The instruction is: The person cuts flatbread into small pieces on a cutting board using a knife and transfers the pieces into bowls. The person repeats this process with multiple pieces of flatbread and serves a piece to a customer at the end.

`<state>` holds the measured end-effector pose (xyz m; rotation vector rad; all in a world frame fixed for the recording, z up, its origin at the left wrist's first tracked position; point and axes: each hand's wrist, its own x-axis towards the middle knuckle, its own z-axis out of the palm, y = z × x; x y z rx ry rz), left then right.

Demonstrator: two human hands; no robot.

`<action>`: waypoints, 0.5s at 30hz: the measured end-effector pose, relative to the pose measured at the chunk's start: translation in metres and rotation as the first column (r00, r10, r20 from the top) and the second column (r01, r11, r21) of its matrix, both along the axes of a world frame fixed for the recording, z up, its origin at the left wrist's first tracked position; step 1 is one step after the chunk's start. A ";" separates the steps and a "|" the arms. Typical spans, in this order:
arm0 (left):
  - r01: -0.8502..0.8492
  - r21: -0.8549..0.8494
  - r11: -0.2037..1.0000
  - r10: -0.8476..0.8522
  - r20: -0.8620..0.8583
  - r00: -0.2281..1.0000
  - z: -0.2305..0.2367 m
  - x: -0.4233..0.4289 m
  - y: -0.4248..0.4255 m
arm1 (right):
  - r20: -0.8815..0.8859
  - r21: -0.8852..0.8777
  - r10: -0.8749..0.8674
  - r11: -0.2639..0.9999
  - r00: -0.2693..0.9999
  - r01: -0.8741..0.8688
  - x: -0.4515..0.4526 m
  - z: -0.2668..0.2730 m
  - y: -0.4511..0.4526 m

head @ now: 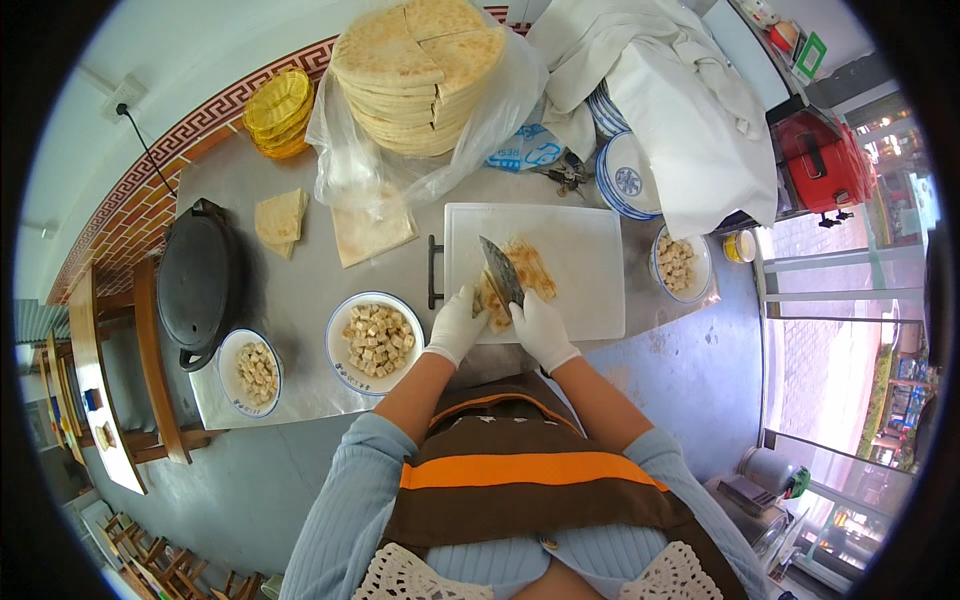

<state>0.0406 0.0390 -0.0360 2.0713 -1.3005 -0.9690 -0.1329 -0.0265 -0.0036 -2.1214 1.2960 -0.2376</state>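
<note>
On a white plastic cutting board (585, 277) lies a piece of flatbread (493, 304) near the front edge. My left hand (456, 324), in a white glove, holds this bread at its left side. My right hand (541, 330), also gloved, grips a kitchen knife (501, 268) whose dark blade stands over the bread, pointing away from me. Browned strips of flatbread (531, 268) lie just right of the blade. Left of the board a bowl of diced bread (379, 340) stands on the metal table (300, 300). The knife's handle is hidden in my right hand.
Cut flatbreads (420, 75) stand stacked in a clear plastic bag behind the board. A black electric griddle (196, 285) and another bowl of bread cubes (256, 373) are at left. To the right are blue-rimmed plates (628, 176) under white cloth (667, 112) and a third bowl (679, 264).
</note>
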 end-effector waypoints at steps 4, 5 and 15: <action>-0.032 0.020 0.999 0.033 -0.077 0.997 0.002 0.001 0.001 | -0.109 0.058 0.073 0.996 0.991 -0.067 0.000 0.018 0.010; -0.038 0.003 0.999 0.038 -0.072 0.997 0.000 0.001 0.002 | -0.124 0.069 0.087 0.994 0.988 -0.079 -0.003 0.014 0.015; 0.026 -0.005 1.000 -0.026 0.011 1.000 -0.015 -0.001 0.002 | -0.169 0.129 0.083 0.990 0.982 -0.061 0.023 0.004 0.010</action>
